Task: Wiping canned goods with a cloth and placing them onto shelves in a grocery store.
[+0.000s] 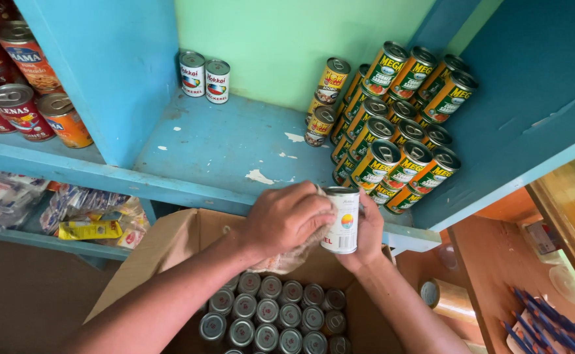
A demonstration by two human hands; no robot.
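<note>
My right hand (368, 231) grips a white-labelled tin can (344, 223) from behind, held upright just above an open cardboard box (172, 244). Over the can's top and left side lies my left hand (286, 217), pressing a crumpled beige cloth (281, 261) against it. Below both hands the box holds several more tins (271, 314) standing upright, silver lids showing. Two matching white-labelled cans (205, 78) stand at the back left of the blue shelf (222, 147).
Green-labelled tins (399, 134) are stacked on the shelf's right side, with yellow-labelled ones (326, 98) beside them. Red and orange cans (19, 85) fill the left compartment; packets (84, 219) lie on the shelf below. At the right are a tape roll (446, 296) and blue pens (549, 324).
</note>
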